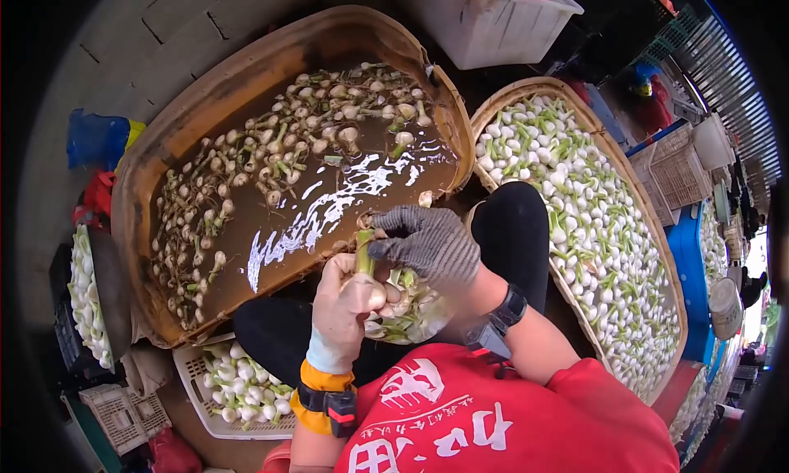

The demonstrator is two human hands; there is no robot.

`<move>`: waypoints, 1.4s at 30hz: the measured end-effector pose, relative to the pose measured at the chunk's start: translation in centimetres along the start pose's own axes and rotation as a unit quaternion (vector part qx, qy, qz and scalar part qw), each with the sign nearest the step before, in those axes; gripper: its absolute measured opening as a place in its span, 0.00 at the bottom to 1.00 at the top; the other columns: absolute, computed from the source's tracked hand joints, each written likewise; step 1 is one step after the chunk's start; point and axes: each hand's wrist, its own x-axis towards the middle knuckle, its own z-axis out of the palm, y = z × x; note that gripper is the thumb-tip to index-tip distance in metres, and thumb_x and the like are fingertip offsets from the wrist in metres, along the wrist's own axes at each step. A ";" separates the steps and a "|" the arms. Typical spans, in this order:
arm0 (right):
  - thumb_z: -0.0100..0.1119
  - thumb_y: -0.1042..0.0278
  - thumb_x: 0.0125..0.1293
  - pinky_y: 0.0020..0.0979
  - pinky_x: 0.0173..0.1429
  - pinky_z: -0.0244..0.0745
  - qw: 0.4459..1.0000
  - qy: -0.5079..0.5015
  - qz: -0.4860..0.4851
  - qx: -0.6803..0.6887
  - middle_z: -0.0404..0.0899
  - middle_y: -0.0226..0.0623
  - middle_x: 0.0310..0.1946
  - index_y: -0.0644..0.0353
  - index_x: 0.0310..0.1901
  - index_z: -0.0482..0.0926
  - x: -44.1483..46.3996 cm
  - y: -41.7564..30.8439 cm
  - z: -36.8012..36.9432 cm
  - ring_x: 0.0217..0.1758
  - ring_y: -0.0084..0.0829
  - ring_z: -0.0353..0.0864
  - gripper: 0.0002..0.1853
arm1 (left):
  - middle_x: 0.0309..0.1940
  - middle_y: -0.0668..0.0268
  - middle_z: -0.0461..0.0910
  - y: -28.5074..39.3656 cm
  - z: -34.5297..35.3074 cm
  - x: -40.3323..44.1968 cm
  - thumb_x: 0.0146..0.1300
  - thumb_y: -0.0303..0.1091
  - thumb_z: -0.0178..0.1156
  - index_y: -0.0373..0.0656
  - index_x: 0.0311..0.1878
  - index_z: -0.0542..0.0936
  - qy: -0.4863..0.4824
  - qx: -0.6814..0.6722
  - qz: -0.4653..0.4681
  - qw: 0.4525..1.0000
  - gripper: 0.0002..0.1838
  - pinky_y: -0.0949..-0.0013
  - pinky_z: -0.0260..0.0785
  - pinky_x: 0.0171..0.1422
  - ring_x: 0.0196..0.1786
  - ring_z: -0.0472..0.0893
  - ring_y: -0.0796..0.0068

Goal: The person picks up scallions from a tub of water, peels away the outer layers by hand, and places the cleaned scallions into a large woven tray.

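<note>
Over my lap, my left hand (335, 309), in a pale thin glove, has its fingers closed round a fresh garlic bulb (371, 295) with a thick green stalk (364, 249). My right hand (427, 244), in a grey striped knit glove, grips that stalk from the other side, thumb and fingers pressed near its upper part. Just below the hands, a heap of peeled white and green pieces (415, 313) lies between my knees, partly hidden by them. The fingertips of my left hand are partly covered by the bulb.
Ahead stands a large brown tub (136, 202) of muddy water with unpeeled bulbs floating. To the right, a long tub (485, 124) is filled with cleaned white bulbs. A white basket (234, 428) of bulbs sits at lower left. A white bin (493, 29) stands behind the tubs.
</note>
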 end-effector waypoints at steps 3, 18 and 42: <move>0.67 0.66 0.59 0.28 0.48 0.79 0.996 -0.018 0.018 0.089 0.85 0.38 0.37 0.63 0.47 0.83 -0.3 0.1 0.0 0.39 0.27 0.85 0.15 | 0.34 0.55 0.81 0.6 -0.2 -0.6 0.65 0.39 0.61 0.32 0.51 0.71 -0.077 -0.213 -0.052 0.973 0.21 0.69 0.76 0.46 0.33 0.81 0.72; 0.74 0.48 0.52 0.34 0.55 0.77 0.958 -0.042 -0.124 -0.257 0.84 0.43 0.41 0.64 0.50 0.81 -2.5 6.8 1.2 0.47 0.41 0.83 0.31 | 0.39 0.66 0.84 -1.0 -4.9 3.0 0.76 0.45 0.50 0.34 0.47 0.82 0.112 0.049 0.143 0.982 0.21 0.77 0.73 0.43 0.37 0.80 0.80; 0.70 0.70 0.59 0.32 0.56 0.73 0.967 0.222 -0.085 0.087 0.80 0.36 0.42 0.60 0.42 0.80 0.6 4.3 -0.1 0.48 0.33 0.79 0.11 | 0.38 0.65 0.77 -1.5 -2.0 2.2 0.78 0.39 0.47 0.34 0.51 0.74 0.090 0.184 0.263 0.943 0.15 0.74 0.74 0.43 0.39 0.78 0.78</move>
